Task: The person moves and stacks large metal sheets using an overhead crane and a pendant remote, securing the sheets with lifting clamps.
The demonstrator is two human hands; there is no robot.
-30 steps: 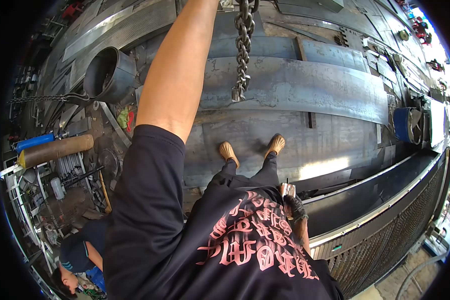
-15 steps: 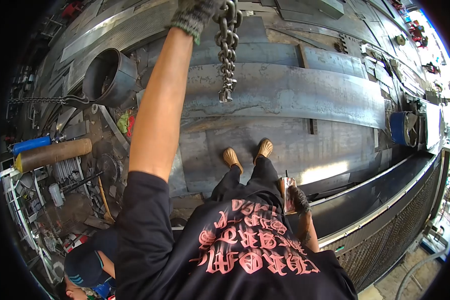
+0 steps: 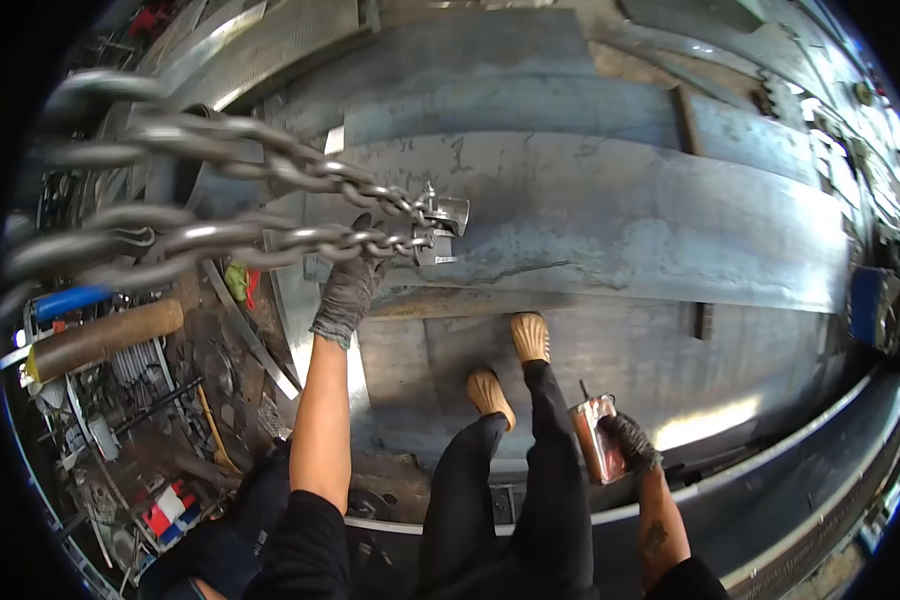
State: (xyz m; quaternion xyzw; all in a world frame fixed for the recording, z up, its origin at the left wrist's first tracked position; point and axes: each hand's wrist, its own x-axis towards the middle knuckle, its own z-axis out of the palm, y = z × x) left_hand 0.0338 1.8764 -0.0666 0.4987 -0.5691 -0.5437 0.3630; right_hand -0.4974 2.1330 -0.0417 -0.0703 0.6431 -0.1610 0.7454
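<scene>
My left hand (image 3: 352, 290), in a dark work glove, is at the chains near the clamps; its fingers are partly behind a chain, and whether they grip it is unclear. Two lengths of heavy chain (image 3: 210, 232) run in from the left, blurred at their near end. Metal clamps (image 3: 438, 230) hang at the chain ends, over a wide steel sheet (image 3: 610, 220). Lower right, my right hand (image 3: 628, 441), also gloved, is closed around a reddish box-shaped remote control (image 3: 598, 438) with a short stub on top.
Left of me lie a brown gas cylinder (image 3: 110, 335), a blue cylinder (image 3: 72, 302) and scrap metal. Another person (image 3: 225, 540) is low at the bottom left. A long metal trough edge (image 3: 770, 460) runs along the lower right. A blue drum-like object (image 3: 867, 308) stands far right.
My left hand has come down from the top of the view to beside the clamps. The chains now slant in from the left. My feet have shifted, and the remote remains in my right hand.
</scene>
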